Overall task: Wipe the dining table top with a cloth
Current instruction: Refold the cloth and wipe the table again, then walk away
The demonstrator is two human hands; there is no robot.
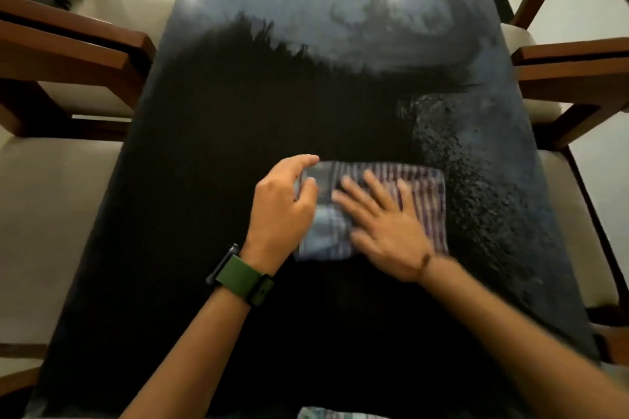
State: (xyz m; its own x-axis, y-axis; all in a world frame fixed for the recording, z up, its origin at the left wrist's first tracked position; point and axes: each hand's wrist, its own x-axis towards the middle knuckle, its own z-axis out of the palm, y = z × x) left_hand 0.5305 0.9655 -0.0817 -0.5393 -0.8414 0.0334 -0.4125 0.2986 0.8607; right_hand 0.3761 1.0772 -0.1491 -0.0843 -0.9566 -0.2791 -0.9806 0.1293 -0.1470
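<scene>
Striped grey-purple folded cloth on glossy black worktop.
Right hand flat, fingers spread, pressing cloth; left hand pinching its left edge.

**Chairs and pale floor in dim light**

Brown wooden chairs with cream cushioned seats stand on both sides: one at near left, one at far left, one at right. Pale floor shows between them. The light is low.
</scene>
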